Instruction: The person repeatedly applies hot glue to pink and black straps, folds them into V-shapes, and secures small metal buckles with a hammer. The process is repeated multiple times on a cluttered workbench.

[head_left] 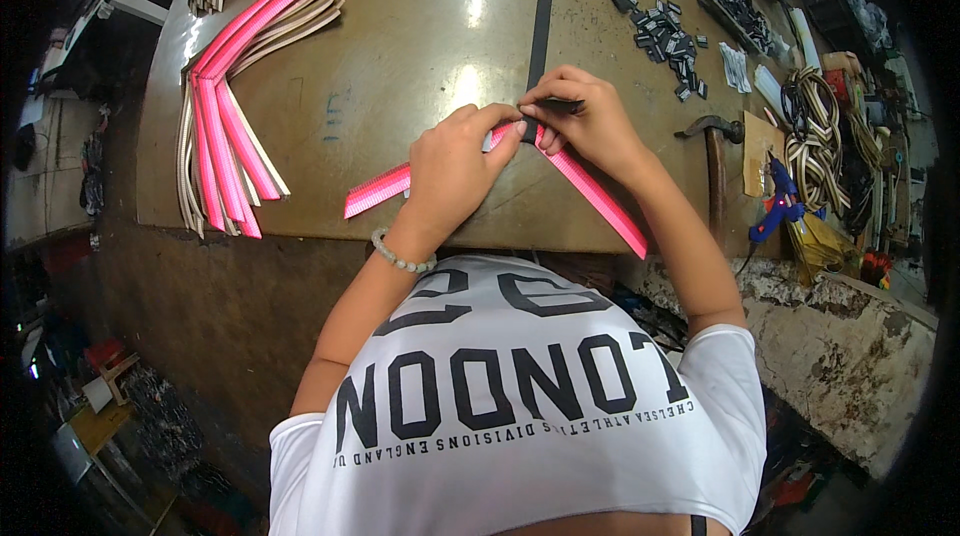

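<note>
A pink ribbed strap lies bent at the table's near edge, its two ends slanting out to left and right below my hands. At its bend a black strap comes down from the far side of the table and meets it. My left hand is closed over the pink strap, thumb and forefinger pressed at the bend. My right hand pinches the black strap's end just beside my left fingertips. The exact join is partly hidden by my fingers.
Bundled pink and cream straps lie at the left. Small black buckles are scattered at the far right, near a tray of black parts. A hammer, a blue glue gun and a coil of cream cord lie on the right.
</note>
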Motion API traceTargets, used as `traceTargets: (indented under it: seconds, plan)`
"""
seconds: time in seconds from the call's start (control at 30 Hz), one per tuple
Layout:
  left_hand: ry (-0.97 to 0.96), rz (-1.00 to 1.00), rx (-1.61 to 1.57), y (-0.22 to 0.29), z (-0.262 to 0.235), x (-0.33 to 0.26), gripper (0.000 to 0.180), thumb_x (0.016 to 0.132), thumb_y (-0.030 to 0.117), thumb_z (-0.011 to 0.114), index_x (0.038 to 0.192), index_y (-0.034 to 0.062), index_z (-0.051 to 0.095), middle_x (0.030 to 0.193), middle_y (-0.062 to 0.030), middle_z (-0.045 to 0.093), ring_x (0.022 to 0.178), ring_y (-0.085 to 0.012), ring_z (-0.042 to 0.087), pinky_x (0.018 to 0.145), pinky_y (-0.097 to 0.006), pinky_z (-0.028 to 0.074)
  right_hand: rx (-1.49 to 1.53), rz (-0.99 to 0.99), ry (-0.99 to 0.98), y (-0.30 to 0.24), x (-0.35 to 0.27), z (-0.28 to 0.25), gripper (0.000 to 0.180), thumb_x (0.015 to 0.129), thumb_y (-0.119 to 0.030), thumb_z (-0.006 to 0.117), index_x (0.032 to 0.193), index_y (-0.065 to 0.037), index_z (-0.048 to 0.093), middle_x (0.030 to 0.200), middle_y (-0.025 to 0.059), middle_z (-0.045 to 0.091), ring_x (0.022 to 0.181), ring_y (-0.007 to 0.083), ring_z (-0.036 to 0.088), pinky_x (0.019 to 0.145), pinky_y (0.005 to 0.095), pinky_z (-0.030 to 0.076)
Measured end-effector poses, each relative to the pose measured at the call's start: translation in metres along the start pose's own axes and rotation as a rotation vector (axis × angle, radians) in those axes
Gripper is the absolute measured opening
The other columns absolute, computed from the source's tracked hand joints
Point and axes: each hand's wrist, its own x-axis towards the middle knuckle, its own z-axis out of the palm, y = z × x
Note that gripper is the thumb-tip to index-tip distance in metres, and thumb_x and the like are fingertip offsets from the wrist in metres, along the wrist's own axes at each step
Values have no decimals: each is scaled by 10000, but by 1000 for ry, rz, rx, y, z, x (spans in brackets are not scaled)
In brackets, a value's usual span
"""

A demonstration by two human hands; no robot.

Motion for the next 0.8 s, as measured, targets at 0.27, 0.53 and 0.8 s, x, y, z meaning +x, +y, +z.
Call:
traceTargets:
  seconds: [0.27, 0.53, 0.8]
  plan:
    - [27, 83, 225, 9, 10, -6, 256, 904, 373, 645, 1097, 218, 709, 765, -68, 578, 667, -274, 626, 577, -402, 494, -369, 67, 124, -1, 21, -7, 323, 877, -232, 724, 989, 52, 619, 907, 182, 585, 673, 286, 688, 549, 370, 561]
    - [-9, 118, 109, 2, 4, -4, 269, 945, 302, 607, 1186, 219, 690, 739, -81, 563, 632, -252, 608, 578, -378, 481, -578, -171, 282, -8, -57, 27, 270, 895, -75, 607, 1149, 13, 596, 1095, 196, 567, 909, 404, 604, 803, 445, 510]
    - [35, 86, -11, -4, 5, -4, 197, 900, 219, 662, 1075, 162, 733, 715, -86, 582, 614, -231, 589, 575, -355, 462, -758, -225, 243, -4, -68, 48, 511, 767, 52, 552, 1268, -45, 587, 1226, 152, 561, 1021, 339, 530, 918, 412, 470]
